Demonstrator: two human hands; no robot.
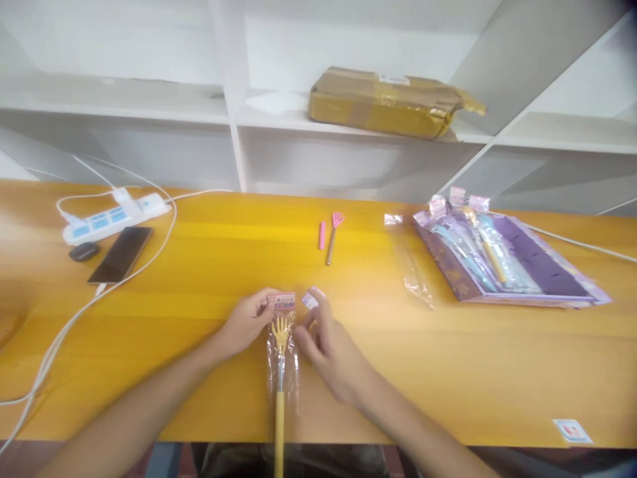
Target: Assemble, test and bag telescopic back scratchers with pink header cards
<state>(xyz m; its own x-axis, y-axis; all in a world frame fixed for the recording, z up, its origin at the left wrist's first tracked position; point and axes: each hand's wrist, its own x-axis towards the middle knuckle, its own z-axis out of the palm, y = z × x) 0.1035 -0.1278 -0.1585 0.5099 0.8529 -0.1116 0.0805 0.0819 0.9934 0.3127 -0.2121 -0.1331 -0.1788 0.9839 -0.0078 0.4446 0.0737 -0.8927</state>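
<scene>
My left hand (249,322) is closed, pinching the top of a clear plastic sleeve (296,372) by its printed header card (283,302). Inside the sleeve lies a yellow back scratcher (280,372), claw end up, its handle reaching past the table's front edge. To the right of the sleeve is my right hand (333,352), its thumb and index finger apart and its other fingers curled. The index fingertip overlaps a small white and purple label (309,300); whether it is held or only touched is unclear. Beyond both hands lie a pink-clawed back scratcher (332,239) and a separate pink handle piece (322,236).
A purple display box (527,299) with several packaged scratchers stands at right, beside a clear wrapper (413,272). At left are a power strip (144,204), a phone (121,255), a black case (83,251) and cables. A taped parcel (378,103) rests on the shelf; a card (572,431) lies front right.
</scene>
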